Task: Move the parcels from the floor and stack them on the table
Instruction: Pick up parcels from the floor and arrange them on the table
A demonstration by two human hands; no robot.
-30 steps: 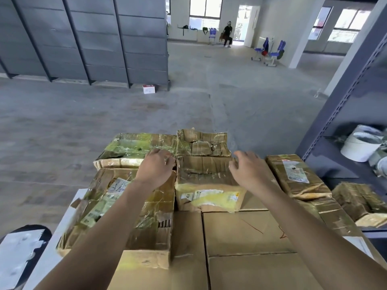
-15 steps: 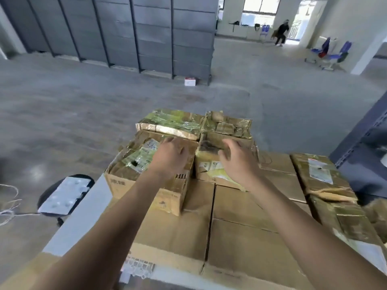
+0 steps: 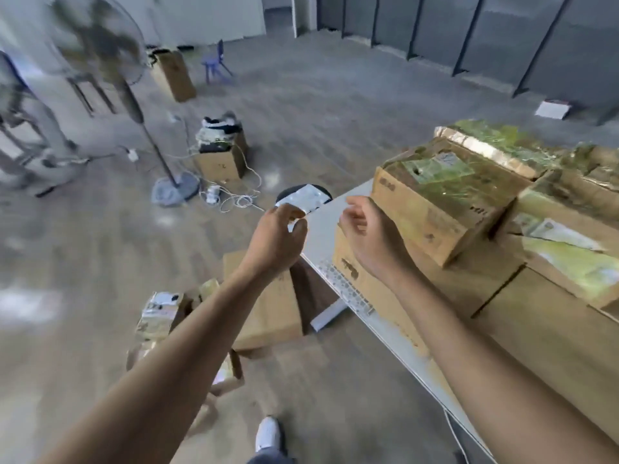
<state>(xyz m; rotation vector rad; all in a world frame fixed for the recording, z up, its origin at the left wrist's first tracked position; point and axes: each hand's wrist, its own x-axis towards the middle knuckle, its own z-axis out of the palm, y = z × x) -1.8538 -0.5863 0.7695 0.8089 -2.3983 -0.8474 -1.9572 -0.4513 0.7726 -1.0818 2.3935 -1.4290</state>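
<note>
Parcels (image 3: 445, 209) sit stacked on the table (image 3: 321, 226) at right of frame, taped brown cartons in two layers. More wait lower centre on the floor (image 3: 83, 249): a plain carton (image 3: 268, 306) and, left of it, a small taped parcel (image 3: 157, 313). The floor is grey concrete. Grey partition panels (image 3: 502, 35) stand upper right. A standing fan (image 3: 100, 45), blurred, is upper left, with an open box (image 3: 221, 159) of cables near its base. By the table's left edge the left hand (image 3: 278, 236) and right hand (image 3: 368, 236) hover with fingers loosely curled, holding nothing. Half a second ago both hands were on the stack; now they are off it and the view has swung left.
</note>
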